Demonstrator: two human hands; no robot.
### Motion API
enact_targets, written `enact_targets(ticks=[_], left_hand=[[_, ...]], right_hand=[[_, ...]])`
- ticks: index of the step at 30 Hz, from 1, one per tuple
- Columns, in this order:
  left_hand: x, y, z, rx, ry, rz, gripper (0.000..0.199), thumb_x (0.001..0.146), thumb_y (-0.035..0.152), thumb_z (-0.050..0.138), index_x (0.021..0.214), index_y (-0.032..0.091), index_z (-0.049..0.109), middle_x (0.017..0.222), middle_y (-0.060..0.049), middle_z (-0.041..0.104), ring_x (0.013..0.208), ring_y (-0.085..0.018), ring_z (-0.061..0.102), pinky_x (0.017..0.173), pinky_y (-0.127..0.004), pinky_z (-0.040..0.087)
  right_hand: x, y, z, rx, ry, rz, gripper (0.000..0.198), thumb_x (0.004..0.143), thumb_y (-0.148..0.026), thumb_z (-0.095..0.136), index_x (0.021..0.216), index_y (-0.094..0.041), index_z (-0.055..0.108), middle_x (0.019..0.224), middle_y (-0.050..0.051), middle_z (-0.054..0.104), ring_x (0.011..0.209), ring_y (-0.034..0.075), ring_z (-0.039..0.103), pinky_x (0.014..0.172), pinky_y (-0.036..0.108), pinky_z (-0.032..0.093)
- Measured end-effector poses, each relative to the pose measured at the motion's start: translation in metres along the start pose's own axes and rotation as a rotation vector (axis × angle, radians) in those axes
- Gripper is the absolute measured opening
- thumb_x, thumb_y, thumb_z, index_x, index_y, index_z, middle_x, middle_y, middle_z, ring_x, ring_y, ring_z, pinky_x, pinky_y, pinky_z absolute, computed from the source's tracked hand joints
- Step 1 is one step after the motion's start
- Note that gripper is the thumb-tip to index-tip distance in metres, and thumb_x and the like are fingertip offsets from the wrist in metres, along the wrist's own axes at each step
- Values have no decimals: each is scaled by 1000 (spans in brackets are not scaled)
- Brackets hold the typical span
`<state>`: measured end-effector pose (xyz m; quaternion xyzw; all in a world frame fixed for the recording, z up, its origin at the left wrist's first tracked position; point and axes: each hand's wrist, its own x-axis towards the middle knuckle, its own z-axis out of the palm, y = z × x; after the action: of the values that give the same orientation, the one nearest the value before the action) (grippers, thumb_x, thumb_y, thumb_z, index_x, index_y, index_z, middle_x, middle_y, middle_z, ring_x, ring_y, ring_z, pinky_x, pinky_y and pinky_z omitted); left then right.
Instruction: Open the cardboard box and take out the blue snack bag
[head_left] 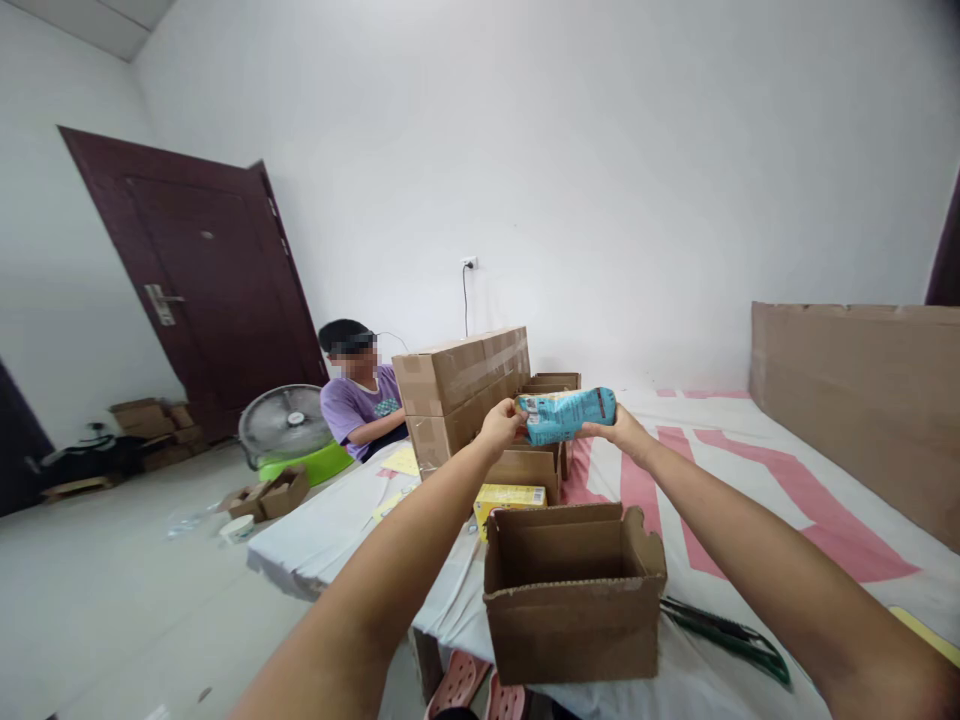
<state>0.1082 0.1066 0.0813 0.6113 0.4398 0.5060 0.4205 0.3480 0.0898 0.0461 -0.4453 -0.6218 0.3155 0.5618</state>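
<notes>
Both hands grip one light-blue plastic snack packet [568,414] held level in the air: the left hand [499,425] pinches its left end, the right hand [624,432] clasps its right end. The packet hangs above and beyond the open brown cardboard box [574,592]. Just behind that box lies a flat yellow carton [511,496]; to its right, green-handled scissors [726,633] rest on the white-and-pink sheet [757,470]. Far behind the box, a seated person in a purple shirt [359,403] leans beside stacked taped cartons [461,393]

print on blue packet [567,414] and yellow box [511,496], too blurred to read
</notes>
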Motion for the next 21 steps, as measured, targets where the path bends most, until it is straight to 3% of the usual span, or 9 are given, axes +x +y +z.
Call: enact_targets(ticks=[4, 8, 11, 12, 15, 17, 19, 21], left_hand=[[-26, 23, 5, 14, -41, 74, 29, 76, 29, 72, 71, 19, 45, 60, 6, 58, 52, -11, 60, 60, -27, 53], [-71, 44, 15, 51, -29, 169, 24, 78, 29, 68, 83, 20, 46, 73, 3, 61, 65, -15, 64, 72, -34, 54], [-128, 50, 21, 157, -1, 351, 33, 74, 29, 71, 99, 21, 50, 96, -5, 64, 94, -21, 64, 90, -38, 48], [-151, 48, 22, 281, -20, 512, 31, 78, 30, 67, 102, 20, 50, 107, -8, 62, 102, -23, 61, 94, -39, 45], [-217, 24, 26, 637, -240, 942, 18, 86, 23, 50, 104, 20, 52, 119, -12, 60, 116, -24, 53, 100, -40, 39], [-252, -8, 29, 831, -473, 1164, 19, 89, 24, 46, 106, 20, 53, 117, -9, 63, 113, -23, 54, 101, -41, 36], [-275, -46, 31, 980, -596, 1245, 23, 92, 28, 44, 111, 20, 53, 116, -8, 63, 115, -24, 52, 101, -42, 35], [-285, -81, 33, 1044, -613, 1128, 26, 92, 32, 46, 115, 20, 51, 117, -8, 62, 112, -24, 53, 95, -40, 39]], right_hand=[[-26, -15, -12, 153, -66, 66, 49, 64, -37, 80, 104, -15, 63, 103, 10, 73, 96, 26, 68, 87, 40, 53], [-60, -24, -37, 247, -54, 115, 43, 64, -43, 80, 96, -18, 67, 99, 9, 74, 96, 27, 68, 91, 45, 51], [-94, -21, -62, 327, 16, 93, 39, 68, -51, 74, 96, -25, 66, 102, 4, 73, 103, 27, 66, 97, 47, 49], [-107, -16, -70, 348, 44, 87, 38, 69, -54, 72, 95, -27, 65, 103, 3, 73, 105, 27, 66, 99, 48, 49], [-154, 15, -87, 401, 141, 134, 35, 69, -59, 69, 89, -31, 64, 104, 3, 73, 111, 31, 63, 98, 56, 49], [-186, 44, -90, 558, 292, 279, 34, 66, -57, 72, 89, -34, 66, 107, 3, 73, 119, 32, 58, 97, 58, 50], [-216, 72, -83, 698, 353, 373, 31, 67, -55, 72, 91, -36, 68, 112, 2, 72, 127, 32, 52, 98, 59, 50], [-238, 91, -69, 819, 317, 490, 31, 65, -52, 76, 89, -34, 71, 110, 4, 73, 125, 34, 54, 99, 62, 47]])
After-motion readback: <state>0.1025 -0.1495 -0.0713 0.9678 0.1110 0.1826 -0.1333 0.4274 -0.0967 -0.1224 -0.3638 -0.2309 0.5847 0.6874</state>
